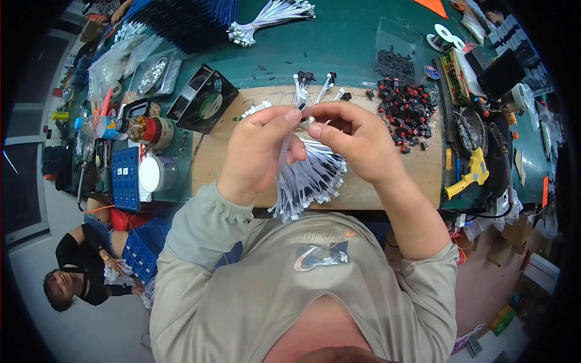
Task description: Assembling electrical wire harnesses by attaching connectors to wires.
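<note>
Both hands were raised over the wooden board (387,175), fingertips meeting. The left hand (257,151) pinched a thin white lead between thumb and forefinger and gripped the wire bundle (308,178), which hung below the hands towards the board's near edge. The right hand (357,139) was curled, its thumb and forefinger pressed together on the same lead near a black connector (304,77). A pile of red and black switches (408,109) lay on the board to the right. A black fan (204,100) stood to the left, near a white tub (156,174). A yellow tool (469,175) lay at the right.
</note>
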Motion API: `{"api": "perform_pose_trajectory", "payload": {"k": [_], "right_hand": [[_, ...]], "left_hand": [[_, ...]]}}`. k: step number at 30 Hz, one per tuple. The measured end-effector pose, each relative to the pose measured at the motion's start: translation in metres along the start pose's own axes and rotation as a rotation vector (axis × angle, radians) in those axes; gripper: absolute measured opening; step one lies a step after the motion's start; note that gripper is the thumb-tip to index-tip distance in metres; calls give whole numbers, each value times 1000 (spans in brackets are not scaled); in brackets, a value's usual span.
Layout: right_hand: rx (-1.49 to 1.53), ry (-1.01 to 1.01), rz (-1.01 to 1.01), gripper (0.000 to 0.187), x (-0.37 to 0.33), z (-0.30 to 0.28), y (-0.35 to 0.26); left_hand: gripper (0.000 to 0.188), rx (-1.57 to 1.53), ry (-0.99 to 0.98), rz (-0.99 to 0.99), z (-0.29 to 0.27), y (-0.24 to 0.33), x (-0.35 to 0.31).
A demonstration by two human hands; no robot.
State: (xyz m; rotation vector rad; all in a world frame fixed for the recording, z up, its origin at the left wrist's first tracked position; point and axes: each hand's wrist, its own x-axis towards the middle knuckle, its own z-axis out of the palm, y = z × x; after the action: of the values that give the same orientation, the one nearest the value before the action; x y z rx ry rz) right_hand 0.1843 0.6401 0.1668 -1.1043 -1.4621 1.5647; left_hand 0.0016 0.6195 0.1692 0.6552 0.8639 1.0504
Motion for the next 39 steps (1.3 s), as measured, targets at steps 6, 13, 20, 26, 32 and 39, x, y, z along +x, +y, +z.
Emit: {"api": "perform_pose_trajectory", "payload": {"k": [6,13,20,26,32,39], "right_hand": [[-90,144,-169,27,3,14,6],[-16,185,-114,24,9,24,6],[195,73,44,20,11,24,10],[137,237,-122,16,9,15,3],[40,62,-65,26,8,13,12],[237,135,-31,24,9,24,17]], "left_hand": [[26,71,41,82,3,-2,-5],[25,153,74,154,4,-4,-8],[26,142,98,145,3,-3,-11],[25,181,138,132,0,3,-11],[24,193,104,123,2,4,-11],[23,307,125,139,3,-4,-8]]}}
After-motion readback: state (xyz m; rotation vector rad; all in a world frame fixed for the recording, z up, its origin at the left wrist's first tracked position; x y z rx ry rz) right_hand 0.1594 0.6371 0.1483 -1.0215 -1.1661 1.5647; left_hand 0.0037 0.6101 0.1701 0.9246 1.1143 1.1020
